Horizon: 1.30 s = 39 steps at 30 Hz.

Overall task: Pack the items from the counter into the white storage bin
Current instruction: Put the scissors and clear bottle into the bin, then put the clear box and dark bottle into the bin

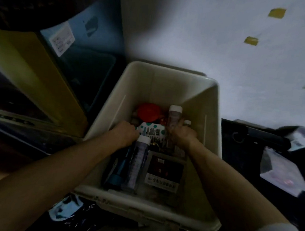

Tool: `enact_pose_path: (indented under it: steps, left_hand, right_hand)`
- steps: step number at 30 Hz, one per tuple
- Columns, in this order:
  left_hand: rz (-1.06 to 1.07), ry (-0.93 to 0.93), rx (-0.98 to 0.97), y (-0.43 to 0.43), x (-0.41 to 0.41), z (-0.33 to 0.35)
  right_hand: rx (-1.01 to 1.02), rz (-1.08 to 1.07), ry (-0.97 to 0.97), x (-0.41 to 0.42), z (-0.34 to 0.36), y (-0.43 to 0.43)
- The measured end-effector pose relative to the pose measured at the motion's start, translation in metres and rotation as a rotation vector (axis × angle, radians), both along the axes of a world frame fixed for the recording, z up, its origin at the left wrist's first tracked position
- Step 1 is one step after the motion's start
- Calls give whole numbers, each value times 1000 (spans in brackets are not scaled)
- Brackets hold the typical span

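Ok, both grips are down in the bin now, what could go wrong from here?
1. The right grip holds a white-capped clear bottle over a crowded pile. Released there, it may topple onto the small bottle beside it.
2. The left grip sits at the edge of the spotted packet. Tugging that could shift the lying bottle next to it.

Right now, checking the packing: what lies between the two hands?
Head view: a teal-dotted white packet between the left hand and right hand, inside the bin.
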<state>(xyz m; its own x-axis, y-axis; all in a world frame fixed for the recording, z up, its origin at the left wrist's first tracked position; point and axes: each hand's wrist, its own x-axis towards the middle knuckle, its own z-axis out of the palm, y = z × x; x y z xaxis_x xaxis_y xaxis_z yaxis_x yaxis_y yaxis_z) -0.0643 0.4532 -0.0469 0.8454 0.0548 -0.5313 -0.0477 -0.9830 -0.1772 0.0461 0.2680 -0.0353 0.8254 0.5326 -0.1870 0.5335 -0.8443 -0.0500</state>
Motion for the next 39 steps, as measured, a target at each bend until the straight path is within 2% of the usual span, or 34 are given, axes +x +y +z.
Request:
enact_pose_path:
  steps: [1, 2, 5, 8, 11, 14, 16, 20, 32, 39]
  left_hand:
    - [-57, -2, 68, -4, 4, 14]
    - [-101, -32, 101, -6, 10, 26]
    - [-178, -210, 122, -15, 31, 54]
    - [-196, -448, 55, -26, 52, 73]
    - [-242, -675, -107, -38, 72, 92]
    - [-222, -820, -233, -62, 91, 111]
    - [-222, -878, -280, -84, 105, 120]
    - [-230, -912, -310, -133, 130, 133]
    - [-401, -892, -346, -279, 187, 124]
    - [-473, -758, -278, -337, 229, 82]
  right_hand:
    - [11, 27, -52, 2, -1, 2]
    - [-33, 39, -15, 3, 4, 3]
    - [3, -2, 100, 4, 36, 1]
    - [123, -53, 56, 8, 71, -8]
    - [223, -43, -76, 13, 102, -26]
    - [296, -74, -181, 26, 122, -49]
    - [365, -164, -165, 37, 129, -70]
    - [435, -323, -151, 59, 131, -127]
    - [307, -556, 2, 99, 74, -319]
    - [260, -728, 171, 120, 28, -415]
